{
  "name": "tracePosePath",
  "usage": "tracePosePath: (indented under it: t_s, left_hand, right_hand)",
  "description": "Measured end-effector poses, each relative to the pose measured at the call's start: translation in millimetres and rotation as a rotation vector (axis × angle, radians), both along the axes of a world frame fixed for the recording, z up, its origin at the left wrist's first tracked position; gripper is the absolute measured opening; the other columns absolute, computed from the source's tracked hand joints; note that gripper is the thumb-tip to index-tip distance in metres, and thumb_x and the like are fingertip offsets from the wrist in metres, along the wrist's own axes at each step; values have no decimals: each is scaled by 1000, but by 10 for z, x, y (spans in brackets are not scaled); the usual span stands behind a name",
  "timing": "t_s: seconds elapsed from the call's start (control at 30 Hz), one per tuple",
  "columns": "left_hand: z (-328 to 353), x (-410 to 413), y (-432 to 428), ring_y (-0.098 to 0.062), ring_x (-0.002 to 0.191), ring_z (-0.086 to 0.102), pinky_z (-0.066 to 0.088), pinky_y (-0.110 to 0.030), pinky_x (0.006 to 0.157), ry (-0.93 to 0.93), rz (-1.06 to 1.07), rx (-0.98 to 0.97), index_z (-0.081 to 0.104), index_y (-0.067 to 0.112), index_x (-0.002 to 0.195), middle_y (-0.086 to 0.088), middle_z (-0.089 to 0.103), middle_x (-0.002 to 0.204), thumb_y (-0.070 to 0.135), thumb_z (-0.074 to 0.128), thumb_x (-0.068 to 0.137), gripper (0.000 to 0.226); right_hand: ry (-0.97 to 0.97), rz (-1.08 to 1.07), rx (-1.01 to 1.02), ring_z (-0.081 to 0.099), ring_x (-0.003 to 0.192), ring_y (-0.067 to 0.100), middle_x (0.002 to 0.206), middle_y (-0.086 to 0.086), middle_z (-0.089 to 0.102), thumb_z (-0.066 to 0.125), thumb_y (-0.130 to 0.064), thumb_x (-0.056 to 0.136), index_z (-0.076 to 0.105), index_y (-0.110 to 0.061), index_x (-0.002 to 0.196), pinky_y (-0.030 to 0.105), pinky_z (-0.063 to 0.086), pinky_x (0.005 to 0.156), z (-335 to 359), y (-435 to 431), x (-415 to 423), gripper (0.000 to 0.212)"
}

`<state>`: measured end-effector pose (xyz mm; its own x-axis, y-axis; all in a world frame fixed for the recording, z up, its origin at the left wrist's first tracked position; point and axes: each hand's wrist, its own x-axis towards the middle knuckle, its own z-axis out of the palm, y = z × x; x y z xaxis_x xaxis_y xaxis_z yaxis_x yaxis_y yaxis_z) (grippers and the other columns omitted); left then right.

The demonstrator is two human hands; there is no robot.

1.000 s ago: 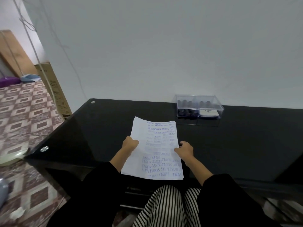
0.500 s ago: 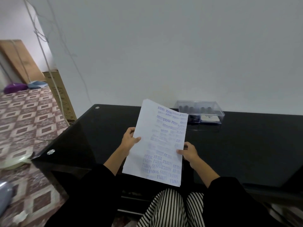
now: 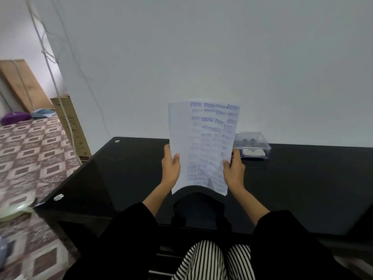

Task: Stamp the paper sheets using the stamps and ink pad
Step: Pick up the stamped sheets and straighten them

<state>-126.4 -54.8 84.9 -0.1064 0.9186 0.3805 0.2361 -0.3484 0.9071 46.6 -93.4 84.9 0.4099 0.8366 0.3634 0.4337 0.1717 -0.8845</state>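
A stack of white paper sheets (image 3: 203, 142), covered with blue stamp marks, stands upright above the black glass table (image 3: 302, 182). My left hand (image 3: 171, 166) grips its left edge with the thumb in front. My right hand (image 3: 233, 168) grips the right edge the same way. The bottom edge bows and hangs just above the table. Behind the sheets, at the back of the table, sits a clear plastic box (image 3: 252, 145) holding dark stamps and a white ink pad; the paper hides its left part.
A white wall rises right behind the table. A tall cardboard box (image 3: 70, 128) leans at the table's left, with patterned floor tiles beyond. My striped trousers and black sleeves fill the bottom of the view.
Both hands have lifted the sheets off the table and tipped them up from flat to upright.
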Motion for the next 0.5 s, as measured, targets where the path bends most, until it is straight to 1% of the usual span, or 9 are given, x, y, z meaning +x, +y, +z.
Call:
tracePosePath:
  t_s: [0.03, 0.1, 0.17, 0.23, 0.27, 0.33, 0.5]
  left_hand:
    - [-92, -4, -11, -12, 92, 54, 44, -11, 66, 8, 0, -21, 35, 4, 129, -3, 54, 110, 4, 36, 99, 30]
    - [-286, -14, -44, -10, 88, 54, 44, -12, 66, 24, 8, -67, 34, 3, 127, -7, 54, 112, 5, 33, 100, 28]
    - [-467, -18, -74, -13, 92, 54, 44, -18, 69, 50, 11, -108, 34, 2, 126, -11, 54, 116, 7, 32, 100, 27]
    - [-596, -8, -97, -16, 97, 53, 44, -25, 74, 93, -2, -139, 32, 1, 126, -13, 54, 119, 6, 31, 100, 26]
    - [-631, 0, -105, -17, 97, 53, 43, -26, 75, 116, -11, -147, 32, 1, 125, -14, 54, 119, 5, 30, 100, 25]
    - [-640, 16, -105, -17, 97, 53, 44, -25, 75, 148, -25, -138, 32, 0, 123, -14, 54, 118, 3, 29, 100, 23]
    - [-451, 57, -26, -17, 99, 53, 44, -27, 78, 149, -21, -49, 32, 0, 123, -12, 53, 115, 3, 28, 100, 23]
  right_hand:
    - [-24, 15, -12, 53, 90, 17, 116, 16, 59, 41, 4, 94, 41, 1, 122, 23, 42, 70, -63, -32, 13, 28]
    - [-66, 45, -38, 53, 90, 16, 116, 16, 58, 40, 5, 94, 38, 0, 124, 23, 43, 70, -211, -85, 29, 31]
    - [-92, 72, -87, 51, 91, 16, 117, 14, 56, 39, 6, 93, 35, 1, 125, 24, 43, 72, -341, -131, 30, 32]
    - [-104, 95, -147, 50, 89, 16, 115, 13, 54, 38, 7, 93, 34, 0, 126, 25, 43, 70, -440, -166, 17, 34]
    - [-98, 104, -168, 52, 89, 18, 113, 13, 54, 37, 7, 93, 34, -1, 127, 26, 44, 69, -473, -176, 6, 35]
    - [-82, 111, -170, 55, 90, 21, 109, 11, 55, 35, 8, 93, 35, -2, 130, 27, 45, 69, -498, -175, -13, 39]
    - [-53, 129, -108, 50, 91, 14, 114, 10, 54, 36, 9, 93, 34, -2, 133, 21, 42, 70, -342, -85, -56, 41]
